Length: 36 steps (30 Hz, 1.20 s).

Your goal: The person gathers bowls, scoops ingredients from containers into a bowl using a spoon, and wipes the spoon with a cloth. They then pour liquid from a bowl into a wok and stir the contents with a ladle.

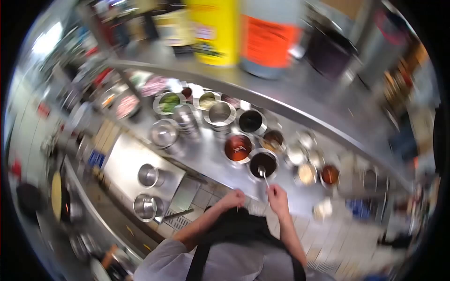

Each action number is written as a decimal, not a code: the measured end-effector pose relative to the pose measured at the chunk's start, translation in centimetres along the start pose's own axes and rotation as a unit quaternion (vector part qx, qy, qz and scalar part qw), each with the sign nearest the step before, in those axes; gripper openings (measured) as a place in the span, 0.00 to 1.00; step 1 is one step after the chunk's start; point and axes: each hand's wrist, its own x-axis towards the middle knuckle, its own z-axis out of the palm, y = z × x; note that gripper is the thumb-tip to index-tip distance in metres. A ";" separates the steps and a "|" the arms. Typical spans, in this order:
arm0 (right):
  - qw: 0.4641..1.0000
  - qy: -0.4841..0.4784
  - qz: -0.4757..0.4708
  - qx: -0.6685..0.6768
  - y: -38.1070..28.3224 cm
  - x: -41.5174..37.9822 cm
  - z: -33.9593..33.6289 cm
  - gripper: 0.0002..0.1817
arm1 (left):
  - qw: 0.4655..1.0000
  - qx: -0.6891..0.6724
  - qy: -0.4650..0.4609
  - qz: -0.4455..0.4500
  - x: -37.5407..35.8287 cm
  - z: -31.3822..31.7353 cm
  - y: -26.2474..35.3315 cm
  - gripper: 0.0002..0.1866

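Head view. Two bare hands over the near edge of a steel counter (pixel 199 152), apart from each other. Right hand (pixel 277 197): fingers closed on the handle of a spoon (pixel 266 179). Spoon tilted, its bowl end inside a container of dark contents (pixel 256 162) that stands by the counter's near edge. Left hand (pixel 231 199): fingers curled, at the same near edge; whether it grips anything cannot be told.

Around the dark container: a container of red sauce (pixel 238 149) just beside it on the left, toward the far edge a container of brown contents (pixel 273 140), and behind these a second dark-filled container (pixel 250 121). Further left, nearer the far edge: a metal pot (pixel 220 113) and a bowl of green pieces (pixel 169 101). A metal bowl (pixel 164 133) sits closer to the near edge, well apart from the hands. Right of the spoon: a container of pale contents (pixel 306 173), with a container of reddish-brown contents (pixel 330 174) near it.

Above the counter's far edge, a shelf (pixel 300 91) carries a yellow container (pixel 213 33) and an orange-labelled container (pixel 268 42), both near its front edge; lettering blurred. Lower left, two metal vessels (pixel 145 207) stand on a separate steel surface (pixel 124 154), one close to the corner nearest the left forearm
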 end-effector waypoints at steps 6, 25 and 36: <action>0.955 -0.296 -0.008 -0.001 -0.1 1.9 3.9 0.10 | 0.977 -0.069 0.196 -0.041 -5.8 -2.5 -4.7 0.18; 0.961 -0.275 -0.041 -0.002 -14.0 -2.8 28.2 0.09 | 0.916 0.216 0.312 0.130 -38.4 -31.9 6.6 0.13; 0.984 -0.167 0.009 0.065 -22.6 -3.3 33.3 0.08 | 0.632 0.499 0.534 0.257 -34.3 -61.9 38.8 0.26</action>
